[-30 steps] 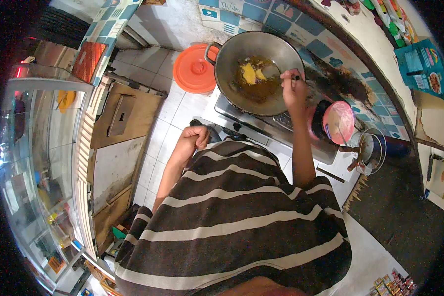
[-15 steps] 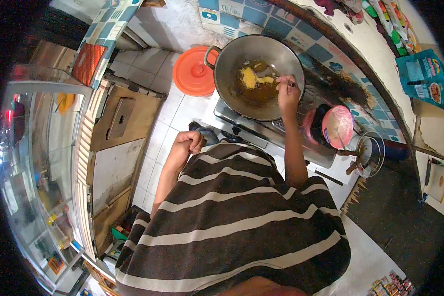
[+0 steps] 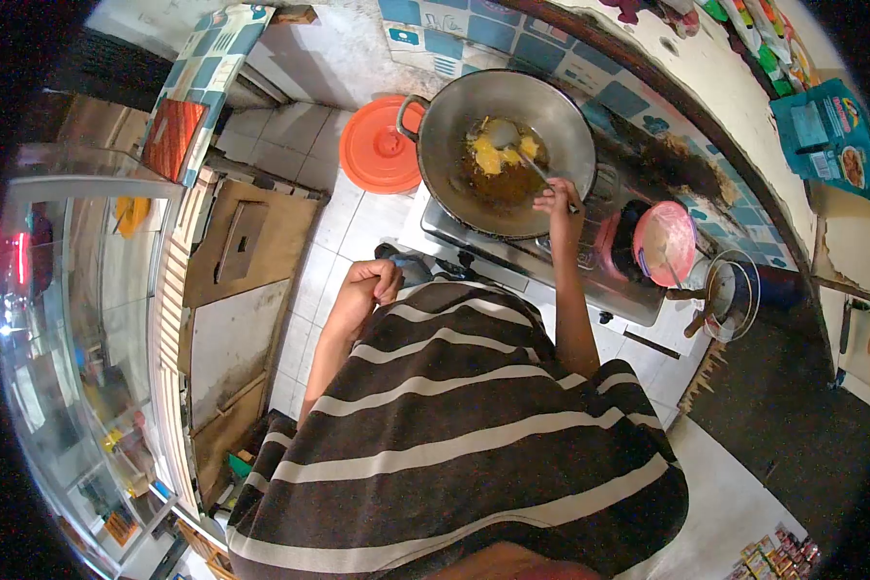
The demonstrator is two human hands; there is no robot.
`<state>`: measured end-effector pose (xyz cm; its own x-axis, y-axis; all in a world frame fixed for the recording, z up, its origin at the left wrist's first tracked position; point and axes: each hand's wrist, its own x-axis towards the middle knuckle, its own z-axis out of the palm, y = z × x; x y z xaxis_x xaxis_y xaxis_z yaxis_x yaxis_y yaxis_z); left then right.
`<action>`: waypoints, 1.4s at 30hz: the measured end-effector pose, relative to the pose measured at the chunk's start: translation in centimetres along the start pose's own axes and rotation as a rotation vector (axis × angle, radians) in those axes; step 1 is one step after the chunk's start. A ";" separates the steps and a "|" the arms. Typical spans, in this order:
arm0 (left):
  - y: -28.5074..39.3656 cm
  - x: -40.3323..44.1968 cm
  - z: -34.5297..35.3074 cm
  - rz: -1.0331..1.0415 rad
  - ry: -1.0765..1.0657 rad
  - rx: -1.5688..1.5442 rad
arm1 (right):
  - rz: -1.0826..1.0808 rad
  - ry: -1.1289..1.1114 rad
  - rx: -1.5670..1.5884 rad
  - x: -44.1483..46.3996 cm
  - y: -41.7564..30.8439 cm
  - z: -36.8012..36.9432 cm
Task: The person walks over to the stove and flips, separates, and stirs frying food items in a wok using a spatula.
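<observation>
The right hand (image 3: 559,200) holds a ladle (image 3: 502,133) by the yellow food (image 3: 488,159) inside the big pan (image 3: 447,174) on the stove (image 3: 503,251). The left hand (image 3: 371,284) is curled up beside the striped shirt (image 3: 474,387).

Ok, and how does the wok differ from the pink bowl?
The wok is grey, while the pink bowl is, as named, pink. The wok looks much wider than the bowl. The wok holds yellow food and the head of a ladle gripped by the right hand; the bowl holds something pale. Both are round and open-topped.
</observation>
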<state>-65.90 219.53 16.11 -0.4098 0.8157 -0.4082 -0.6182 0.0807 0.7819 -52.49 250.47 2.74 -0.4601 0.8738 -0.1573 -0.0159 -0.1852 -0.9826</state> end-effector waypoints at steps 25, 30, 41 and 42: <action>-0.3 -0.1 0.0 -0.014 -0.003 0.010 | 0.011 -0.119 -0.065 2.3 -1.5 -1.4; -0.3 0.1 -0.3 -0.011 -0.009 -0.018 | -0.024 -0.069 -0.031 2.0 -1.0 -1.2; 0.3 0.2 0.1 -0.007 0.002 0.000 | -0.034 0.004 -0.067 2.5 -0.6 -1.1; 0.3 0.3 -0.1 -0.006 0.000 -0.001 | -0.045 0.004 -0.047 2.5 -0.5 -1.0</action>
<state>-66.24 219.72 16.20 -0.4060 0.8153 -0.4129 -0.6215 0.0849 0.7788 -52.71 253.23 2.77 -0.4565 0.8825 -0.1129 0.0049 -0.1244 -0.9922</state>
